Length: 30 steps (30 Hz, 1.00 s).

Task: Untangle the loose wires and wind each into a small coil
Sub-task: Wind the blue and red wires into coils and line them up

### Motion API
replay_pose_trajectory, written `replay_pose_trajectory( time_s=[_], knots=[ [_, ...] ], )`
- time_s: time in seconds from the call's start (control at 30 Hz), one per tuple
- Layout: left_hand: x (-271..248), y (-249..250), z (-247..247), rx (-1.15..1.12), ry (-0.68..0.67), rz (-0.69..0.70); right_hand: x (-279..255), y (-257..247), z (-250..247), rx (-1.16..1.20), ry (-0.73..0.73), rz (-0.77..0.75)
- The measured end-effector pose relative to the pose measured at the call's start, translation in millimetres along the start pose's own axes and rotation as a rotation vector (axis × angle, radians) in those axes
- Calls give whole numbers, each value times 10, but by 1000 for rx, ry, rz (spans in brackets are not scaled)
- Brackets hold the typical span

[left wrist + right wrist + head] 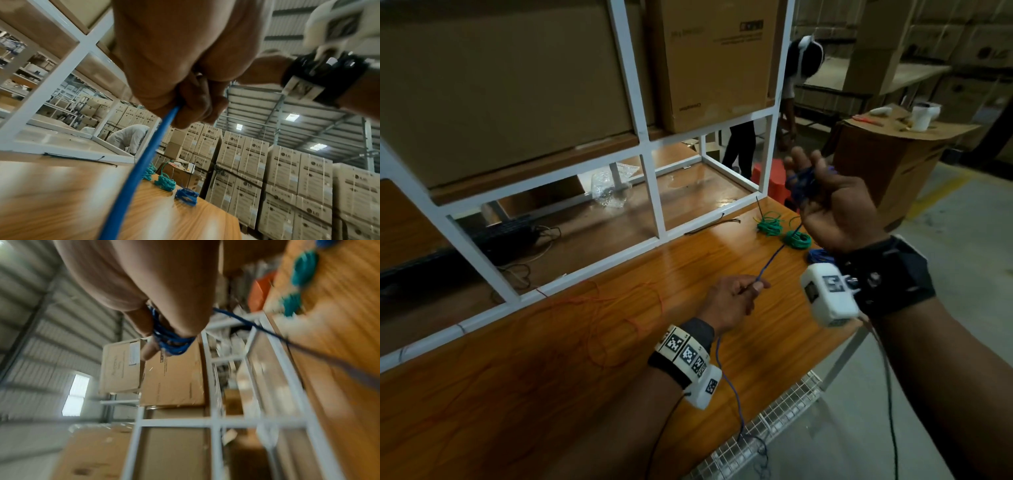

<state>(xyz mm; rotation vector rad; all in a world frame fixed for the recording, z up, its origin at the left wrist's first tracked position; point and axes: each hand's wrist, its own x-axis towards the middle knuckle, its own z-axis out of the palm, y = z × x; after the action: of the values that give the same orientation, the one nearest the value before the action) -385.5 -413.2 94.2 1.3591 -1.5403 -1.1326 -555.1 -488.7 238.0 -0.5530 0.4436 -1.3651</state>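
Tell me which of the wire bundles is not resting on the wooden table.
The blue wire coil wound round the right hand's fingers; the two green coils and another blue coil lie on the table.

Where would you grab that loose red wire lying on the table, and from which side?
Take the red wire by its end near the white frame, where one strand lies alone. Come from above with a fingertip pinch: it lies flat on the wooden table in wide open loops, so a mid-loop grab would likely drag crossings tighter.

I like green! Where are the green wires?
In the head view, two green wire bundles lie on the wooden table's far right, just below the raised right hand.
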Motion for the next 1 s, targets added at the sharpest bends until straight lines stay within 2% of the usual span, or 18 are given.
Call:
replay_pose_trajectory(
  time_s=[0.03, 0.1, 0.13, 0.2, 0.27, 0.33, 0.43, 0.57, 0.63, 0.77, 0.87, 0.93, 1.0],
  knots=[
    [4, 7, -12, 31, -7, 7, 68, 75, -70, -233, 58, -82],
    [23, 10, -111, 144, 22, 30, 209, 216, -368, -856, 157, -228],
    [25, 22, -187, 199, 45, 36, 254, 261, -543, -1162, 145, -235],
    [15, 41, -357, 292, 88, 34, 282, 317, -783, -1662, -6, -35],
    [-7, 73, -512, 394, 128, 46, 147, 377, -827, -1897, -203, 217],
    [-10, 130, -652, 449, 170, 75, -87, 445, -738, -1857, -344, 361],
    [14, 318, -826, 426, 163, 170, -322, 515, -601, -1718, -455, 578],
    [141, 544, -993, 318, 102, 233, -412, 538, -592, -1350, -776, 662],
    [228, 583, -1054, 163, 78, 221, -429, 540, -595, -1065, -851, 672],
    [310, 509, -956, -78, 77, 199, -387, 531, -507, -483, -922, 715],
    [283, 364, -716, -227, 46, 147, -331, 449, -332, -169, -932, 642],
    [234, 288, -548, -363, 34, 102, -292, 382, -225, -140, -829, 509],
    [186, 233, -403, -363, 64, 76, -242, 360, -171, -188, -624, 346]
  ],
)
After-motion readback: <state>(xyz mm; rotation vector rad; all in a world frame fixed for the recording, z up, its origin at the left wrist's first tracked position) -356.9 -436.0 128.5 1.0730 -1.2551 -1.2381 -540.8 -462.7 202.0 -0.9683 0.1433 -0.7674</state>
